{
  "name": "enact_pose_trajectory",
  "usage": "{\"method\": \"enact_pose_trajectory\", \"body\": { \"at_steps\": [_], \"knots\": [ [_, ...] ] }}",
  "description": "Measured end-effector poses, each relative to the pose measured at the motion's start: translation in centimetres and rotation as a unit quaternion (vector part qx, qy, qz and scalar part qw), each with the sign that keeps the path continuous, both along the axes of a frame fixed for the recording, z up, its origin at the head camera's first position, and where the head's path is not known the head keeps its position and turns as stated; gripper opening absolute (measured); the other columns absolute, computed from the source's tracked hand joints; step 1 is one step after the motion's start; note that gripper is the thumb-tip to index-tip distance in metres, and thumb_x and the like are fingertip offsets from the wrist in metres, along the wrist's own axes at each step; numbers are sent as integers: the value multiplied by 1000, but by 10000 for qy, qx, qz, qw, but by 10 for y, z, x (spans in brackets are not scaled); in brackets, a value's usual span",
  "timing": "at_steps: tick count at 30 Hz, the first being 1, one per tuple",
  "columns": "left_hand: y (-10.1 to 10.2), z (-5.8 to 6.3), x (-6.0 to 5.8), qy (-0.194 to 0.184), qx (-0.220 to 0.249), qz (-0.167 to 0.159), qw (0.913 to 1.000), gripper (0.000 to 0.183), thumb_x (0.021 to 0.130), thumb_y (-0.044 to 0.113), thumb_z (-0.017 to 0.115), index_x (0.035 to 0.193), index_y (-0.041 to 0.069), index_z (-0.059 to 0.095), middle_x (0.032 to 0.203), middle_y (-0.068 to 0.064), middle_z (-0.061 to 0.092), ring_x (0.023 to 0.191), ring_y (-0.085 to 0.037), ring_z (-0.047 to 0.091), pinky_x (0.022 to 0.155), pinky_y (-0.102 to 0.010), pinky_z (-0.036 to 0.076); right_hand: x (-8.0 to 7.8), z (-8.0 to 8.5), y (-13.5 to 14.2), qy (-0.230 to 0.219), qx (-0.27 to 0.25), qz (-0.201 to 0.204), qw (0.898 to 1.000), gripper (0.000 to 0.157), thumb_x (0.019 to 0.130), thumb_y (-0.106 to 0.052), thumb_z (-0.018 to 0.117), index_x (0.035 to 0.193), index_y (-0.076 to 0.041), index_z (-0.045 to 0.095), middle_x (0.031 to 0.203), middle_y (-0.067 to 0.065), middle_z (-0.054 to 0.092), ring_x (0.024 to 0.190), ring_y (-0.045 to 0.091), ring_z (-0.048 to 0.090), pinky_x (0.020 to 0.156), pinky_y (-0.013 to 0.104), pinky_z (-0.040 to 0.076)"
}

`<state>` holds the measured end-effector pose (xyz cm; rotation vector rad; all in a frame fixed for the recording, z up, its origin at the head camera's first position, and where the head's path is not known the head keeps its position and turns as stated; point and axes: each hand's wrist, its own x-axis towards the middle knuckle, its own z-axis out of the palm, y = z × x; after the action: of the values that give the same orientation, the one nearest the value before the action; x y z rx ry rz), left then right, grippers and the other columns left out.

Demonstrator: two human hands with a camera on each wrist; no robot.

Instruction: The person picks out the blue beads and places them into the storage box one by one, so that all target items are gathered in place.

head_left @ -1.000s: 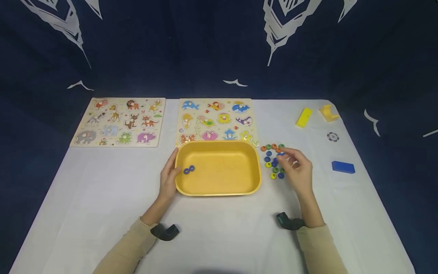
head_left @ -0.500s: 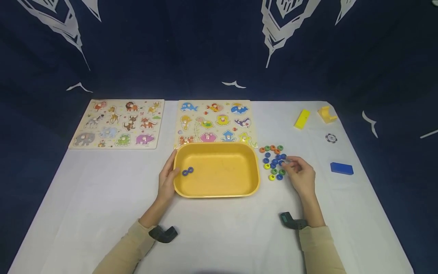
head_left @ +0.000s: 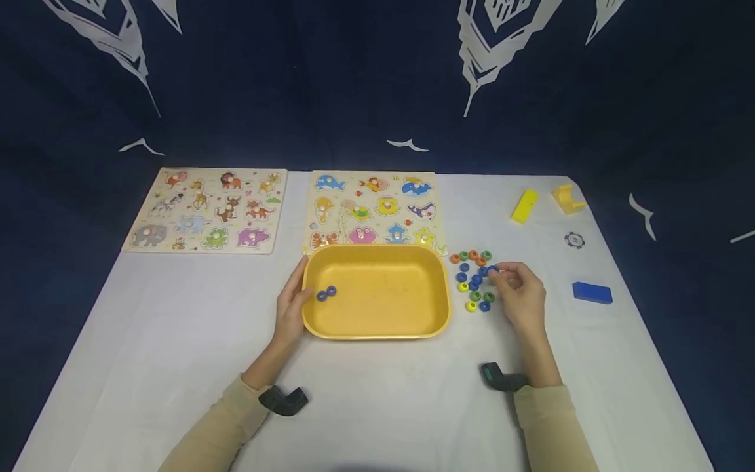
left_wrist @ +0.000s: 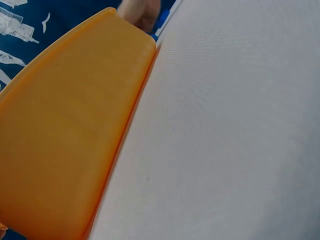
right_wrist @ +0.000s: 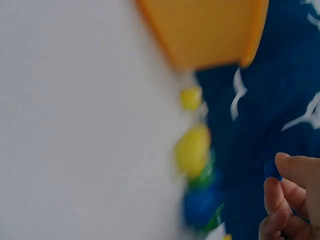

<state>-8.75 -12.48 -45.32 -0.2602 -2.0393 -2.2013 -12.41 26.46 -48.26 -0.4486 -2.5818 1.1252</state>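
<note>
My left hand (head_left: 290,311) grips the left end of a yellow tray (head_left: 377,331), its thumb over the rim. Two blue beads (head_left: 326,293) lie inside the tray near that thumb. Just right of the tray, a loose group of beads in orange, green, blue and yellow is spread on the table, among them a yellow bead (head_left: 463,287) and a green bead (head_left: 476,296). At the group's right side is my right hand (head_left: 522,298). The right wrist view shows its thumb and forefinger pinching a blue bead (right_wrist: 271,170). In the left wrist view the tray's outer wall (left_wrist: 75,125) hides the left fingers.
Behind the tray lies a sea-animal puzzle board (head_left: 371,210), partly covered by the rim. Another animal puzzle board (head_left: 206,210) is at the back left. To the right are a yellow block (head_left: 523,206), a yellow notched piece (head_left: 568,198), a patterned disc (head_left: 575,240) and a blue block (head_left: 592,292).
My right hand first shifts toward me over the beads, then slightly away again to the group's right side, with a blue bead pinched. The left hand and the tray stay put.
</note>
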Motion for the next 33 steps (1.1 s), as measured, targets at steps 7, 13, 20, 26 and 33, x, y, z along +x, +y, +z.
{"method": "enact_pose_trajectory", "body": {
  "at_steps": [7, 13, 20, 26, 33],
  "knots": [
    [0, -1, -1, 21, 59, 3, 10000, 52, 87, -10, 31, 138, -6, 20, 145, -21, 17, 134, -25, 18, 109, -23, 21, -9, 36, -58, 1185, -215, 1806, 9762, 23, 80, -35, 62, 97, -20, 62, 77, -3, 59, 63, 11, 44, 44, 22, 35],
    [-1, -8, -4, 2, 211, 1, 9998, 53, 86, -11, 32, 138, -4, 23, 145, -19, 19, 135, -23, 18, 110, -21, 20, -3, 83, -144, 515, 41, 3112, 9489, 19, 82, -32, 61, 94, -17, 62, 76, -6, 59, 60, 11, 43, 48, 19, 35],
    [-5, -23, -8, 141, 231, -36, 9996, 54, 86, -6, 34, 138, 1, 25, 146, -17, 20, 135, -19, 18, 109, -18, 21, -12, 65, -202, -259, 687, 3998, 9137, 13, 80, -30, 64, 88, -20, 62, 70, -12, 57, 61, 6, 49, 53, 21, 42],
    [-1, -5, -2, 71, 82, -18, 9999, 52, 86, -12, 30, 137, -8, 22, 144, -24, 18, 135, -26, 16, 109, -16, 20, -14, 51, -219, -843, 1197, 4281, 8918, 18, 79, -32, 65, 89, -18, 62, 67, -12, 56, 61, 5, 50, 51, 19, 41],
    [1, 3, 0, -28, -74, 113, 9999, 52, 85, -10, 32, 136, -8, 23, 144, -23, 20, 134, -26, 17, 108, -14, 21, -15, 45, -225, -1196, 1292, 4331, 8840, 20, 79, -33, 64, 92, -18, 63, 71, -12, 59, 66, 4, 53, 56, 19, 43]
  ]
}}
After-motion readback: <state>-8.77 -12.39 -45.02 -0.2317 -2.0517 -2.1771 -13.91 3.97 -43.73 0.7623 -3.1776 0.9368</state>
